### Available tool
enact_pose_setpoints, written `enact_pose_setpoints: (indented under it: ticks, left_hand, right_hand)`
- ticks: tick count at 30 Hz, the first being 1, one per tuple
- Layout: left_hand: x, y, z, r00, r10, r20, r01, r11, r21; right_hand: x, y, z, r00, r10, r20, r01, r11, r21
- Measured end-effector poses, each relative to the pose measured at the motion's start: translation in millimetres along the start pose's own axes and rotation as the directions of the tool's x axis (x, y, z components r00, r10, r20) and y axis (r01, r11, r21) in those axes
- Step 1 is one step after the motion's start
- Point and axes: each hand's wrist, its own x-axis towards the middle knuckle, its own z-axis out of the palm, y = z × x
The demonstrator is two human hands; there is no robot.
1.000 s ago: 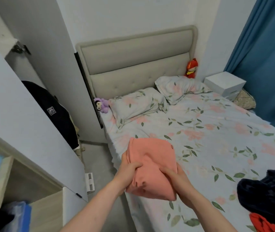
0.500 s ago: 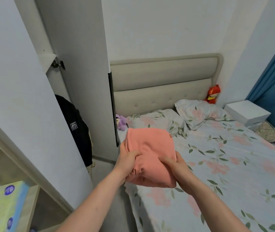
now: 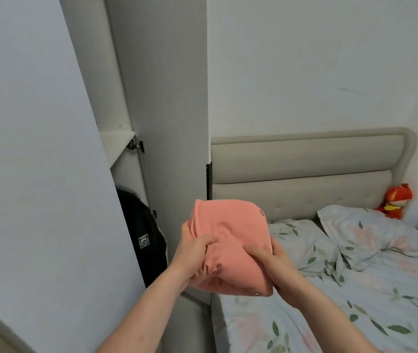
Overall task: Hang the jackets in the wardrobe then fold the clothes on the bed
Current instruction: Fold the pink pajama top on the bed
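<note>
Two hands, left (image 3: 194, 253) and right (image 3: 276, 266), each grip clamped on folded pink garment (image 3: 230, 240).

No legible text; only an unreadable square patch (image 3: 143, 241) on the black jacket (image 3: 144, 233).

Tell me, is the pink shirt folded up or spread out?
Folded up. The pink shirt is a thick, compact bundle with stacked layers, held between the left hand and right hand above the bed edge.

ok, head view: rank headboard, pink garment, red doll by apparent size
1. Headboard, largest by far.
2. Pink garment, folded and held close to the camera, so it looks inflated.
3. Red doll, smallest, and farthest away.
</note>
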Motion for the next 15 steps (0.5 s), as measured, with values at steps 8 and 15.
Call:
enact_pose_setpoints:
  ticks: [8,15]
  left_hand:
    - [96.6,68.9,-33.3,0.992,0.039,-0.124,-0.036,0.999,0.029]
    - [190.6,124.7,-69.6,0.956,0.125,-0.266,-0.116,0.992,0.052]
  right_hand:
    - [122.6,-60.9,41.8,0.996,-0.056,0.064,0.058,0.998,-0.023]
    - [214.3,-118.5,97.0,0.98,-0.158,0.123,0.16,0.987,-0.008]
